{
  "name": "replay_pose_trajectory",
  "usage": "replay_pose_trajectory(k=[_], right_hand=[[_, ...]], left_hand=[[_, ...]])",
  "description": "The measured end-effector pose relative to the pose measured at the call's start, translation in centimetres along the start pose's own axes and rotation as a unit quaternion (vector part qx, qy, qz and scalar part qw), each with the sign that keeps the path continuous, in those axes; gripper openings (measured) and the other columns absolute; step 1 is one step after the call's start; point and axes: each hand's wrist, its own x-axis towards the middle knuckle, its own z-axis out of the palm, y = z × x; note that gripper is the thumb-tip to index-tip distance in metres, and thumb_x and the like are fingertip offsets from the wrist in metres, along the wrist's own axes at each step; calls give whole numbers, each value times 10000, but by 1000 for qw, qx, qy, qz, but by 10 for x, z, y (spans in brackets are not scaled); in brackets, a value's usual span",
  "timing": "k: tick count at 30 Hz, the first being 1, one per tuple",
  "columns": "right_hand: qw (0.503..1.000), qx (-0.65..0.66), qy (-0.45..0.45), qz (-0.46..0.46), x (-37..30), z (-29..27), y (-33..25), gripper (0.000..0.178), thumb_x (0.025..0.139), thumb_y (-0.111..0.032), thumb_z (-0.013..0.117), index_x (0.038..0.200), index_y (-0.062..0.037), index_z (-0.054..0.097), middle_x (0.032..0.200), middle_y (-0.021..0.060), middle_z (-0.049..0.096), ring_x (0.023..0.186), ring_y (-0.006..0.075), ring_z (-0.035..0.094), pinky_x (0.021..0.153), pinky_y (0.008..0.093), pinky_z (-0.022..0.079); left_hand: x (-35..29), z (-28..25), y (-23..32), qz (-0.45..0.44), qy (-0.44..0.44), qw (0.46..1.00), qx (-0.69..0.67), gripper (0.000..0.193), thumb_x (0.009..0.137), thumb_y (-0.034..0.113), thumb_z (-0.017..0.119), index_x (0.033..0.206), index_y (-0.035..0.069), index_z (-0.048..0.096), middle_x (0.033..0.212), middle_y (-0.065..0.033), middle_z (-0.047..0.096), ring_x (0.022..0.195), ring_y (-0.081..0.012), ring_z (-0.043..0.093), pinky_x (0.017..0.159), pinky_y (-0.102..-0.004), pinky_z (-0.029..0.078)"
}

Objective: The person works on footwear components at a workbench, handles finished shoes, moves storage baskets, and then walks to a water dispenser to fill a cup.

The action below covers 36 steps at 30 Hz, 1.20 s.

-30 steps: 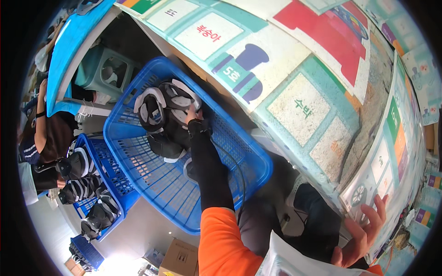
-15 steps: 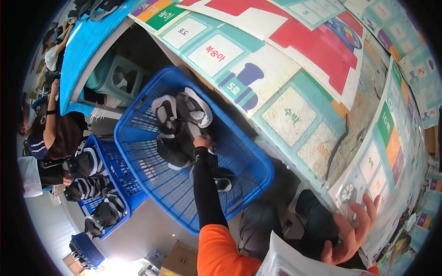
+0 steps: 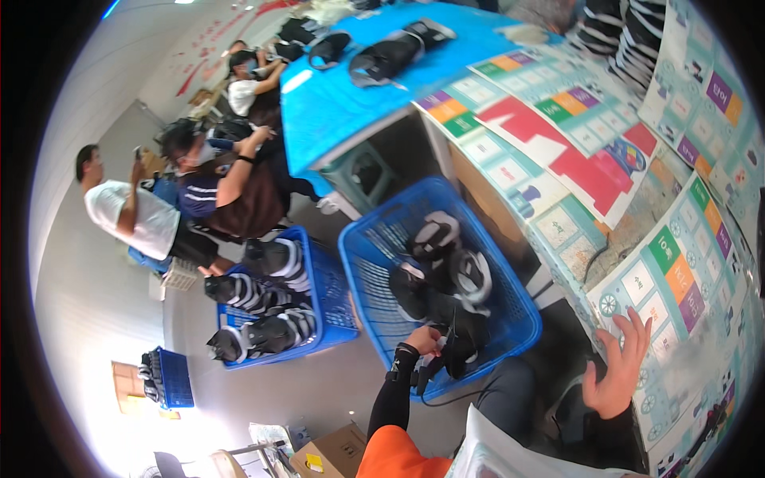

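Note:
Inside a blue plastic basket (image 3: pixel 522 315) lie several black-and-grey shoe uppers (image 3: pixel 472 275). My left hand (image 3: pixel 425 341), in a black sleeve, is at the basket's near end, its fingers closed on a black shoe upper (image 3: pixel 464 333); the exact grip is partly hidden. My right hand (image 3: pixel 620 362) hangs over the edge of the worktable (image 3: pixel 558 227) at the right, fingers spread, nothing in it.
A second blue basket (image 3: pixel 339 319), stacked with shoe uppers, stands to the left. Beyond it are several people (image 3: pixel 231 179). A blue-topped table (image 3: pixel 335 115) holds more uppers. One cardboard box (image 3: pixel 335 452) is at the lower edge, and another blue basket (image 3: pixel 175 378) sits far left.
The view has swung left and up, showing more of the room. My left hand has drawn back from the basket's middle toward its near end with a shoe upper. My right hand stays open.

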Motion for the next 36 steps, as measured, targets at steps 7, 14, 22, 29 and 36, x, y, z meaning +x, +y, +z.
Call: replay_pose_trajectory(k=[7,14,22,29,36], right_hand=[[971,208,73,-89,-36,-19,-28,440,673,-10,616,1112,-6,643,1140,189,590,1123,434,575,1020,513,477],[824,436,-253,259,-72,74,-57,947,911,-490,742,1507,101,304,1346,318,582,956,361,735,754,408,609],[947,255,-183,68,-126,102,-47,425,868,-99,653,1276,2,590,1125,292,671,1011,483,656,884,520,540],[964,257,-70,16,-147,52,-61,372,881,-47,632,1252,-76,617,1058,215,656,909,454,655,796,520,544],[885,458,-61,58,-154,41,-42,334,818,-91,837,1106,11,703,1005,112,672,922,245,699,807,322,558]], left_hand=[[-221,23,98,191,258,940,114,163,833,138,702,952,33,741,846,-153,739,795,-315,735,715,-380,562],[-319,165,149,383,283,867,145,135,870,61,661,966,126,730,941,-106,654,826,-333,681,699,-377,550],[-285,215,119,410,105,904,69,304,887,58,703,1185,52,641,1035,-166,674,924,-356,681,825,-405,552],[-313,152,153,418,434,778,177,585,848,142,801,1390,79,589,1053,-119,662,1061,-369,637,988,-419,513],[-291,152,120,395,270,875,67,418,920,159,746,1319,51,681,1131,-146,700,989,-303,698,863,-343,546]])
